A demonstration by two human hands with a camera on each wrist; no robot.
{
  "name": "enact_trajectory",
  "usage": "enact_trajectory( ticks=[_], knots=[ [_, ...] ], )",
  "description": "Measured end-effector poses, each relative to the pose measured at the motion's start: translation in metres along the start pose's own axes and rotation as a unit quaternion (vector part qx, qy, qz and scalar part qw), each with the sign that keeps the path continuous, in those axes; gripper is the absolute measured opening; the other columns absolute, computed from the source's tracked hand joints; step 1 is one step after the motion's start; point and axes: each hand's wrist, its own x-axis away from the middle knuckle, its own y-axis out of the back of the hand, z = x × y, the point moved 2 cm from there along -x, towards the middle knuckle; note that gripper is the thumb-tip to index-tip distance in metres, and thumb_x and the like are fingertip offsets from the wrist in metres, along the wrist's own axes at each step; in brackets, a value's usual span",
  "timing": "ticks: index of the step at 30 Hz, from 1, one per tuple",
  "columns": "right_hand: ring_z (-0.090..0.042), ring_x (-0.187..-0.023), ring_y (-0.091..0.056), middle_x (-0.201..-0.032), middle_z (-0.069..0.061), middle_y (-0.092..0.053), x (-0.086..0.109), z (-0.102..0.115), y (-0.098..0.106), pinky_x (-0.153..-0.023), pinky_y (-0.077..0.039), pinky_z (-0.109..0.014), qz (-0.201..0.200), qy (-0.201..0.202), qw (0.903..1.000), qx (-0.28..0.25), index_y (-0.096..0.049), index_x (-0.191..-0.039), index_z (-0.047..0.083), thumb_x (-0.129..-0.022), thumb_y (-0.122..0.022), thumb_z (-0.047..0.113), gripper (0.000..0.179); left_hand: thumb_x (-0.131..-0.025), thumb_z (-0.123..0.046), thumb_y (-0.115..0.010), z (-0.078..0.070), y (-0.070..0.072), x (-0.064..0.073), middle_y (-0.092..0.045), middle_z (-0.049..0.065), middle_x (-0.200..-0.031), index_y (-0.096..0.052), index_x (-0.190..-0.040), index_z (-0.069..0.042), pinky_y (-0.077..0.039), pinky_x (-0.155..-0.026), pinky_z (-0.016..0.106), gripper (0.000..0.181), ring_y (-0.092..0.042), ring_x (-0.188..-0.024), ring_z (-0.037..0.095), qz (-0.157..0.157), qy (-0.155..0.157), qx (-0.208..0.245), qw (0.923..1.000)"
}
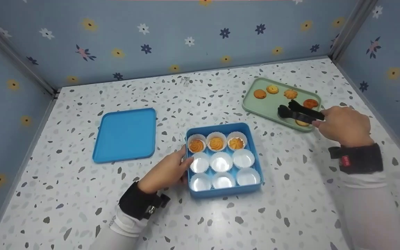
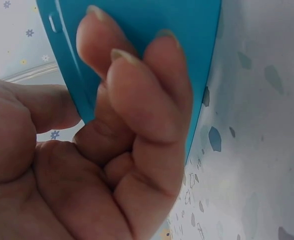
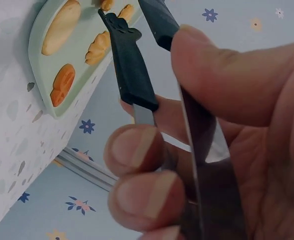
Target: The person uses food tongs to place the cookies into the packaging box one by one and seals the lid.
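Note:
A square blue box [image 1: 225,192] holds rows of white paper cups [image 1: 221,162]; the three cups at its far side each hold a cookie [image 1: 216,143]. My left hand [image 1: 169,170] grips the box's left wall, thumb at the rim and fingers curled against the outer side [image 2: 151,20]. Black-tipped tongs [image 1: 302,111] are in my right hand [image 1: 346,125], pinched between thumb and fingers. Their tips stand apart over the green tray [image 1: 267,111] with nothing between them. Several cookies lie on that tray, among them a pale round one [image 3: 62,27] near the tongs.
A flat blue lid [image 1: 125,135] lies on the speckled table [image 1: 200,100] to the left of the box. Flower-patterned panels [image 1: 172,31] enclose the table at the back and on both sides.

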Motion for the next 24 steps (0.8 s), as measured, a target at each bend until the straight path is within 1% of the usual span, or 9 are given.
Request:
enact_trajectory(
  ticks=[3, 6, 13, 18, 21, 24],
  knots=[
    [-0.051, -0.099, -0.057, -0.126, -0.036, -0.054, -0.0011, -0.0005, -0.0014, -0.065, -0.045, -0.059, 0.010, 0.004, 0.9999, -0.003, -0.048, -0.144, 0.000, -0.094, -0.054, 0.058, 0.077, -0.107, -0.028, -0.046, 0.0004, -0.0005, -0.0002, -0.062, 0.004, -0.062, -0.012, -0.155, 0.007, -0.046, -0.056, 0.032, 0.068, -0.063, -0.058, 0.023, 0.001, -0.001, -0.003, 1.0000],
    [-0.051, -0.099, -0.056, -0.126, -0.037, -0.053, -0.0019, -0.0003, -0.0024, -0.065, -0.045, -0.059, 0.011, 0.006, 0.9999, -0.004, -0.047, -0.144, 0.000, -0.095, -0.055, 0.057, 0.076, -0.107, -0.028, -0.046, 0.0002, -0.0006, -0.0005, -0.061, 0.003, -0.062, -0.011, -0.155, 0.007, -0.046, -0.055, 0.033, 0.069, -0.063, -0.058, 0.023, 0.001, 0.002, -0.003, 1.0000],
    [-0.052, -0.097, -0.056, -0.120, -0.036, -0.057, -0.0040, 0.0025, -0.0041, -0.063, -0.044, -0.062, -0.007, 0.009, 0.9999, 0.009, -0.052, -0.141, 0.000, -0.096, -0.060, 0.043, 0.063, -0.107, -0.029, -0.046, -0.0005, -0.0001, -0.0006, -0.061, 0.004, -0.064, -0.011, -0.156, 0.003, -0.047, -0.054, 0.034, 0.068, -0.063, -0.059, 0.024, -0.001, 0.003, -0.003, 1.0000],
    [-0.051, -0.096, -0.057, -0.125, -0.036, -0.055, -0.0060, 0.0008, -0.0036, -0.063, -0.045, -0.059, -0.012, 0.010, 0.9998, 0.011, -0.052, -0.142, 0.003, -0.096, -0.059, 0.046, 0.064, -0.107, -0.028, -0.046, -0.0001, -0.0001, -0.0007, -0.061, 0.004, -0.065, -0.011, -0.156, 0.002, -0.047, -0.053, 0.034, 0.068, -0.062, -0.058, 0.025, -0.001, 0.003, 0.003, 1.0000],
    [-0.048, -0.092, -0.057, -0.126, -0.036, -0.054, -0.0050, 0.0003, -0.0026, -0.062, -0.044, -0.055, -0.014, 0.008, 0.9999, 0.004, -0.052, -0.142, 0.003, -0.095, -0.060, 0.048, 0.065, -0.107, -0.030, -0.046, -0.0010, 0.0002, 0.0000, -0.061, 0.005, -0.066, -0.010, -0.157, 0.001, -0.048, -0.052, 0.035, 0.069, -0.062, -0.059, 0.026, 0.001, 0.007, 0.007, 0.9999],
    [-0.046, -0.091, -0.056, -0.127, -0.036, -0.054, -0.0030, 0.0013, -0.0014, -0.062, -0.043, -0.054, -0.021, 0.004, 0.9998, 0.000, -0.052, -0.142, 0.003, -0.096, -0.060, 0.048, 0.065, -0.107, -0.031, -0.045, -0.0013, 0.0002, 0.0005, -0.061, 0.005, -0.067, -0.009, -0.157, 0.000, -0.048, -0.051, 0.035, 0.069, -0.063, -0.060, 0.027, 0.001, 0.009, 0.009, 0.9999]
  ],
)
